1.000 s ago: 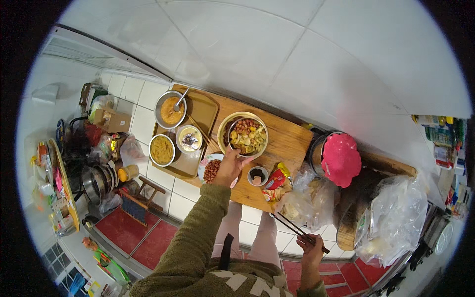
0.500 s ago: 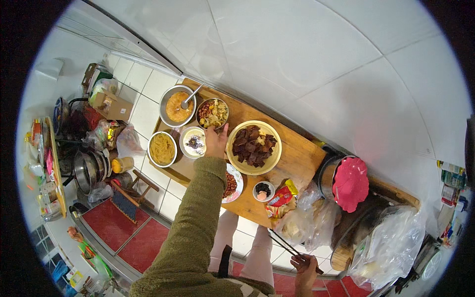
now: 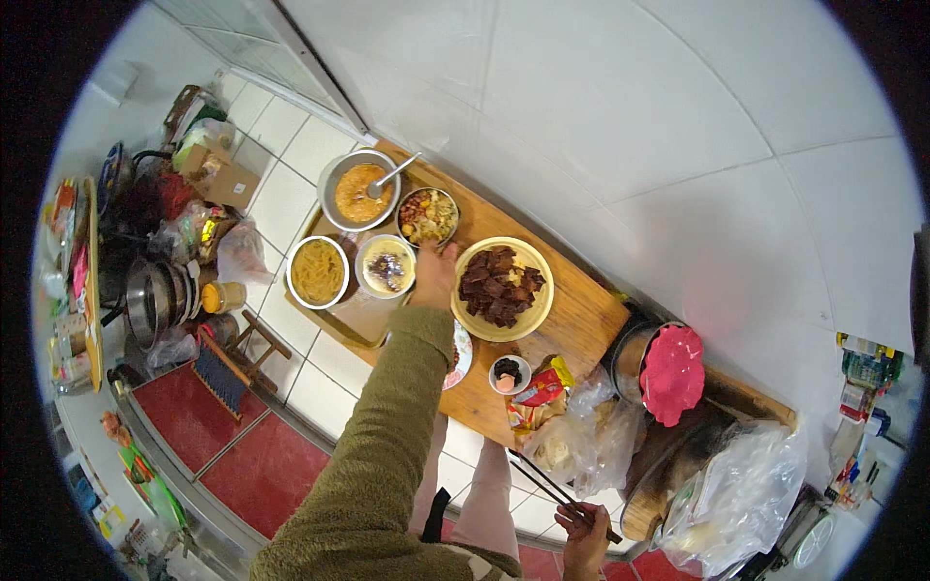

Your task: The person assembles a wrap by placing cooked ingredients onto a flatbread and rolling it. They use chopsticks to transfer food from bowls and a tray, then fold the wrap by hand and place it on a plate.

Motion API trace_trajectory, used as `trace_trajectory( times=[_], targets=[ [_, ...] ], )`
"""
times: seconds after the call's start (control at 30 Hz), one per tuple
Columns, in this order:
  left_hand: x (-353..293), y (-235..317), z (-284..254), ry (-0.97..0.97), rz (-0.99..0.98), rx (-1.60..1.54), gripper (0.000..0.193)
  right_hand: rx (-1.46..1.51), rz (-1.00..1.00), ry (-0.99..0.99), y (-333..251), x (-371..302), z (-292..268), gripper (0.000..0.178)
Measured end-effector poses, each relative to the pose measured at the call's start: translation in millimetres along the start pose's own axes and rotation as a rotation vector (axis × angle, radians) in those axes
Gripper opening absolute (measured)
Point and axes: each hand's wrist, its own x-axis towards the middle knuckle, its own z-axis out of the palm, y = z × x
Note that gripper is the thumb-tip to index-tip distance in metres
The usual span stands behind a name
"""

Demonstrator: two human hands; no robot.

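Wooden desk [image 3: 581, 300] carries the mixed-food bowl [image 3: 456, 205], apparently placed already, your left hand [image 3: 436, 276] near its six-o'clock edge (grip: cannot tell), your right hand [image 3: 581, 528] gripping chopsticks [image 3: 564, 500] off the desk's five-o'clock side, dark slices [image 3: 496, 288] left heaped in the yellow bowl [image 3: 528, 321] nearby.

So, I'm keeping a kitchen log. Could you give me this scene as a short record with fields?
Left hand: at the near edge of the small bowl of mixed food; contact unclear
Right hand: holding dark chopsticks
Right of left hand: yellow bowl of dark brown pieces
Far left: spoon in a metal bowl of orange food
Near the chopsticks: red packet
Surface: wooden tabletop
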Motion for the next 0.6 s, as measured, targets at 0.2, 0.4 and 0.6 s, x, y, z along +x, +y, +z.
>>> trace_trajectory(
  times=[0.2, 0.4, 0.6],
  targets=[
    [-195.6, 13.0, -23.0, -0.286, -0.140, 0.270, 0.020, -0.004, -0.095, -0.219, -28.8, 9.1, 3.8, 0.040],
    [-430.8, 115.1, -173.2, -0.206, -0.043, 0.320, 0.034, -0.177, -0.178, -0.587, -71.7, 29.8, 57.4, 0.040],
    [-643.1, 146.0, -340.6, 0.131, 0.414, 0.112, 0.030, -0.405, -0.193, -1.102, -76.3, -32.7, 144.0, 0.045]
  ],
)
